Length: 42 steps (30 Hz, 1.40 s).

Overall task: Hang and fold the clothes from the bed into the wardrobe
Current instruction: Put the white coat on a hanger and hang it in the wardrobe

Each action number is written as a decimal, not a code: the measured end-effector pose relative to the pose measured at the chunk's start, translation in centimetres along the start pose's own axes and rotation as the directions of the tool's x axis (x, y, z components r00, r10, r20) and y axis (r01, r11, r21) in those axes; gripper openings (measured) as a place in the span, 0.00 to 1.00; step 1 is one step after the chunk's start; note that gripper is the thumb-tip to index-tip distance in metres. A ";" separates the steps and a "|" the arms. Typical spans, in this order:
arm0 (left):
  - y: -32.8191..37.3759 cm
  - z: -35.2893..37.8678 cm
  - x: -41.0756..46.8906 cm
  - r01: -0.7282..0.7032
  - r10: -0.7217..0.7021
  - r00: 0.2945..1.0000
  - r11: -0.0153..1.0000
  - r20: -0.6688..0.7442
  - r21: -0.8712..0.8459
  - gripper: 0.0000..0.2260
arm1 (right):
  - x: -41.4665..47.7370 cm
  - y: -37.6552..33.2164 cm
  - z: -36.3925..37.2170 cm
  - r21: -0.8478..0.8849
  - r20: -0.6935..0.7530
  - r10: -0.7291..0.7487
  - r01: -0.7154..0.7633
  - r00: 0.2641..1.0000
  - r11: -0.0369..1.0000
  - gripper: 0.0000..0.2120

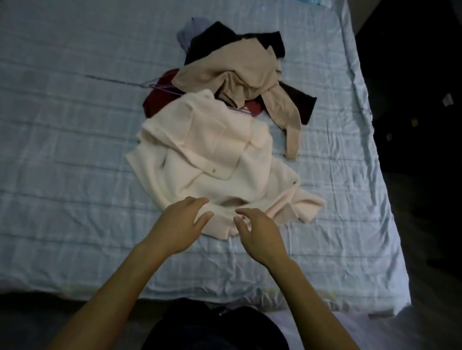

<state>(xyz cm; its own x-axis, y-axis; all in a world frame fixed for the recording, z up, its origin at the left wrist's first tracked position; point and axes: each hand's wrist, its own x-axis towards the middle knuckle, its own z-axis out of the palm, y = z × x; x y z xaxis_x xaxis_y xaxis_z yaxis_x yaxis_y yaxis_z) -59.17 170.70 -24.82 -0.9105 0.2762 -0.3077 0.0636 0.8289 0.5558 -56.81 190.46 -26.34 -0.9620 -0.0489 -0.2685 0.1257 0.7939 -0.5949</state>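
— Head view: what have the hands got?
— Nothing yet. Left hand (183, 222) and right hand (259, 234), fingers loosely spread, sit at the near edge of the cream jacket (211, 159), equally close; it runs up-frame from them on the bed (61, 107).

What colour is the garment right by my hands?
The garment is cream, slightly pinkish, clearest in the head view.
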 end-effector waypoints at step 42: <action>-4.2 0.2 9.5 0.632 -0.763 0.527 0.056 0.375 -0.773 0.26 | 5.2 -9.7 6.1 -0.166 0.110 -0.173 0.189 0.979 0.968 0.14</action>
<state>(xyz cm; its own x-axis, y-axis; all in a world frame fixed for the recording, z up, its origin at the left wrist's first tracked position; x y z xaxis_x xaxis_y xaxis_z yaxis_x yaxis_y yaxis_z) -67.98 169.94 -30.25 -0.3750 -0.3048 -0.8755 -0.8875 -0.1549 0.4340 -61.53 178.79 -26.61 -0.9366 -0.2518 -0.2436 -0.1007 0.8595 -0.5011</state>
